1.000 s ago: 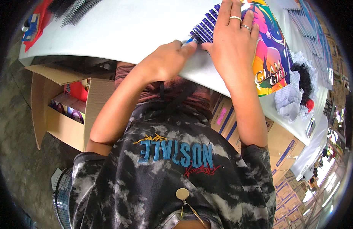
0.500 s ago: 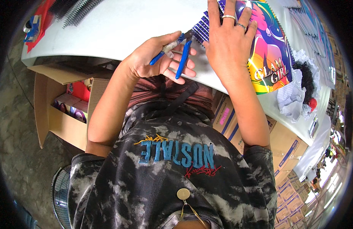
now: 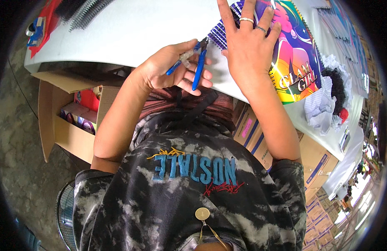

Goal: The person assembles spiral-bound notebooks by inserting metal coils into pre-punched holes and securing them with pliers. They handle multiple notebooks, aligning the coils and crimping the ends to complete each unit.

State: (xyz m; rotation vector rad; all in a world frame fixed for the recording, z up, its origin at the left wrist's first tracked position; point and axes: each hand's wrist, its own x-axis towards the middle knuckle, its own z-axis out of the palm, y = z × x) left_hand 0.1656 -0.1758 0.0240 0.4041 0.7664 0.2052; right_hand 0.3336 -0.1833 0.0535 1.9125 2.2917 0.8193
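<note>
My left hand [image 3: 166,60] holds a pair of blue-handled cutting pliers [image 3: 199,70], palm turned up. Clear plastic or tape is wrapped about one of the handles. The dark jaws point away from me, close to the corner of a fanned stack of purple-edged spiral-bound notebooks [image 3: 217,37]; whether they touch the binding I cannot tell. With fingers spread, my right hand [image 3: 250,48] lies flat across that stack and the left side of a colourful spiral notebook [image 3: 296,50]. Rings circle two of its fingers.
Black binding coils [image 3: 89,14] lie on the white table [image 3: 130,33] at the far left, beside a red and blue item [image 3: 40,33]. Crumpled white cloth [image 3: 321,106] and stacked notebooks [image 3: 344,37] are on the right. An open carton [image 3: 72,138] stands below left.
My right hand has slid slightly left over the notebooks. My left hand and the pliers have shifted only a little, their handles slightly nearer to me.
</note>
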